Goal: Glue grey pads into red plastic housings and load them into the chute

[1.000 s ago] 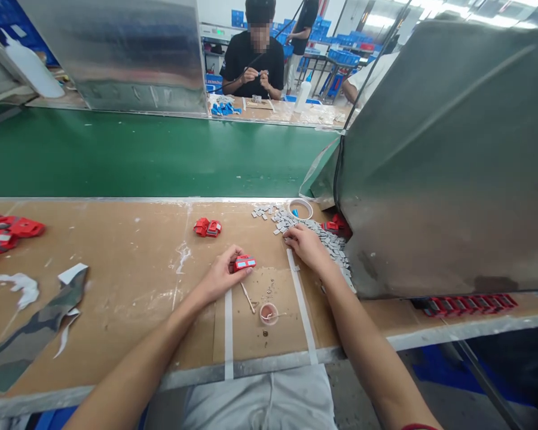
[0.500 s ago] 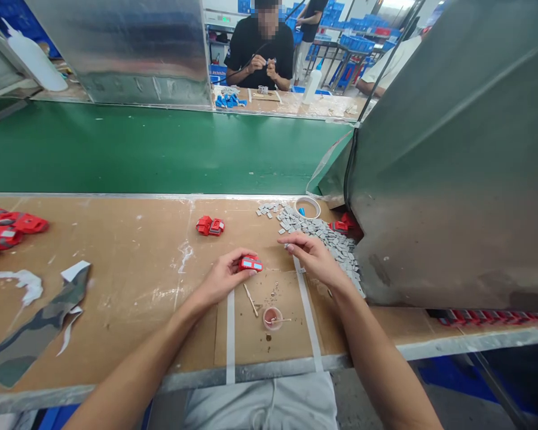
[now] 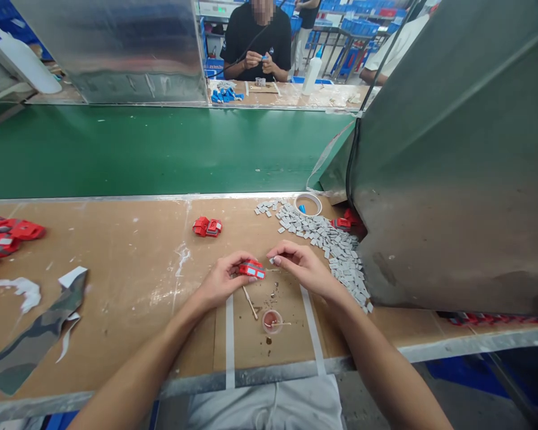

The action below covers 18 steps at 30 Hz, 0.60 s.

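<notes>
Between the thumb and fingers of my left hand is a small red toy vehicle part with pale window-like panels facing me. My right hand pinches a small grey tile, just right of the red part and apart from it. A spread of similar grey tiles lies behind and to the right of that hand. Below the hands stand a small clear cup of reddish-brown liquid, with a thin stick in it, and a loose wooden stick.
Two red parts sit farther back, near a tape roll. More red parts are heaped at left, above a camouflage cloth strip. A metal panel bounds the right. Across the green belt, a person handles a blue piece.
My right hand has moved left with the grey tile, closer to the red part. My left hand stays nearly in place, the red part slightly tilted. The view has shifted a little.
</notes>
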Available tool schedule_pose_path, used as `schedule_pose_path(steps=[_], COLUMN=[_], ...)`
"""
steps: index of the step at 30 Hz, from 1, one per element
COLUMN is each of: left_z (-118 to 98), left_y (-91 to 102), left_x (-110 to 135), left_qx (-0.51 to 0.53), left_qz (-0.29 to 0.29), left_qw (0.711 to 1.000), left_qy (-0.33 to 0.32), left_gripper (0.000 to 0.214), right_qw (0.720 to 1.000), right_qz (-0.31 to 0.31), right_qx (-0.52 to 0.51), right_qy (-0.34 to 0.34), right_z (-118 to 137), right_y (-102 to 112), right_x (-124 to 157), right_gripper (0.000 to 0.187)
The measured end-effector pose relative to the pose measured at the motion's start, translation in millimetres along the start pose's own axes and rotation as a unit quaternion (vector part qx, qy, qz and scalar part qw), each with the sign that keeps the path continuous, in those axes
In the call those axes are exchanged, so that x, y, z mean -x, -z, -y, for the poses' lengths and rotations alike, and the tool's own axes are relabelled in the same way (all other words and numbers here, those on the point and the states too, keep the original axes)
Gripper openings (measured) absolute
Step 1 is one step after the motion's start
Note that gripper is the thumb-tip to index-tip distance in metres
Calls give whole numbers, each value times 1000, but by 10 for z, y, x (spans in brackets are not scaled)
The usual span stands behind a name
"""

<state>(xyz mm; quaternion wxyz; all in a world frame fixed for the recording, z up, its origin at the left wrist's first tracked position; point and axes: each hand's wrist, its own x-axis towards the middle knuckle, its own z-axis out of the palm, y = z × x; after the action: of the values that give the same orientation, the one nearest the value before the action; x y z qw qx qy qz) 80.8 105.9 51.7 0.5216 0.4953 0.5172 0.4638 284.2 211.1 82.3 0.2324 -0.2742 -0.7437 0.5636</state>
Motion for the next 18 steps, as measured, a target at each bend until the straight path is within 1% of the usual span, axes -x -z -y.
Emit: schedule_pose_path(steps=[2,7,10,15,18], left_z=[4,-25,-67,-116,-103], left_y=[0,-8,-16,-27,-27], left_x=[-3,-6,1,15,16], left_qx=[-4,-11,-21,-33,-27], left_qz=[-2,-1,-4,-3,-7], left_qw=[1000,1000,1000,999,1000], left_qy=[-3,-5,-1,7,7], left_gripper=[30,29,29,34,37], right_qw=[1000,996,995,999,998], right_qz=[-1,12,5,4,1], right_qx=[-9,-75,-80,-46,-64], right_qy=[4,-48,-60,-28,-20], right_z=[18,10,6,40,56], right_y=[-23,-61,-57,-56,-80], right_x=[12,14,4,6,16], right_gripper=[21,23,21,23,23])
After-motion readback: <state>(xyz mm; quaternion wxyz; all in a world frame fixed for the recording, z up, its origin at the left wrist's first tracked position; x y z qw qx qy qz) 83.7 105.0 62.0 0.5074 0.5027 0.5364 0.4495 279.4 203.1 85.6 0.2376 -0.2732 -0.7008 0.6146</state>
